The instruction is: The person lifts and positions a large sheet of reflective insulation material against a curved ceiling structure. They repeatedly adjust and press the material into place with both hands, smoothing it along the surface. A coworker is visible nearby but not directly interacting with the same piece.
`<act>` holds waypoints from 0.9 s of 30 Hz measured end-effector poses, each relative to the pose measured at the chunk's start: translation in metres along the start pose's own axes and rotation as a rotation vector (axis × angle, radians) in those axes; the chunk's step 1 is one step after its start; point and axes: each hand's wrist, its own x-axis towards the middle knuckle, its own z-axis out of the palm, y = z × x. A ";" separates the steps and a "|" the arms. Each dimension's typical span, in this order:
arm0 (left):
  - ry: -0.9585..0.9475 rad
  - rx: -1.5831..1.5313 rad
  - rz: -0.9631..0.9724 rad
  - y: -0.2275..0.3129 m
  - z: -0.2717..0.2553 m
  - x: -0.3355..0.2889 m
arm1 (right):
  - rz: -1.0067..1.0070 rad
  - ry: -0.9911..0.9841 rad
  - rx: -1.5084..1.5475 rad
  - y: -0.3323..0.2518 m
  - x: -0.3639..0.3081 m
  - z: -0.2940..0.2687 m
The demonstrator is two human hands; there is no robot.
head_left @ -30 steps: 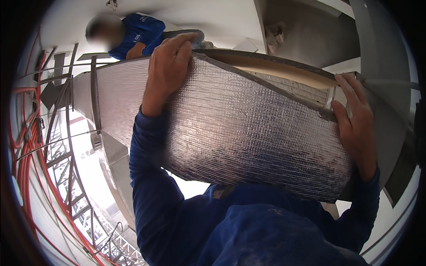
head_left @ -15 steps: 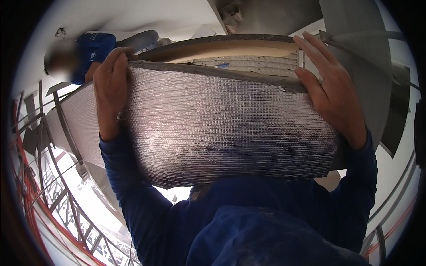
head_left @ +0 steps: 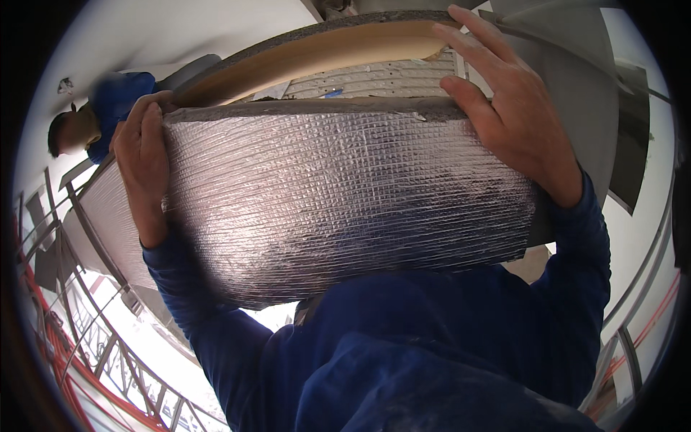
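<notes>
A silver foil-faced insulation sheet [head_left: 345, 194] with a ribbed, shiny surface spans the space in front of my chest. A grey foam layer runs along its upper edge. My left hand [head_left: 142, 158] is curled over the sheet's upper left part, its fingertips partly hidden behind that edge. At the upper right, my right hand [head_left: 511, 108] lies with its palm side against the sheet's corner. Its fingers are stretched and spread, the thumb apart from them near the foam edge. Beyond the sheet, a tan inner wall with a dark rim [head_left: 338, 27] curves around an opening.
Inside the opening is a pale dimpled surface [head_left: 389, 78] with a small blue piece on it. Another person in a blue top [head_left: 124, 97] is at the upper left. Red cables [head_left: 61, 345] and metal framing [head_left: 137, 367] run along the lower left. A large grey panel [head_left: 568, 93] stands at right.
The sheet and both hands have shifted up and left in the picture. More of the tan inner wall shows. The other person also appears lower and farther left.
</notes>
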 end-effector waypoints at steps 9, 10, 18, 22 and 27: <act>-0.046 -0.028 -0.096 0.002 -0.002 -0.003 | -0.041 -0.114 0.034 0.025 -0.009 0.001; -0.016 0.023 -0.059 0.002 -0.002 -0.003 | -0.043 -0.115 0.052 0.024 -0.008 0.002; 0.031 0.107 -0.139 0.014 0.000 -0.003 | -0.053 -0.155 0.077 0.027 -0.006 0.000; -0.018 0.171 -0.059 0.011 -0.004 -0.004 | -0.043 -0.147 0.073 0.026 -0.005 -0.001; 0.045 0.526 0.448 -0.012 -0.005 -0.008 | -0.037 -0.166 0.046 0.017 -0.001 -0.005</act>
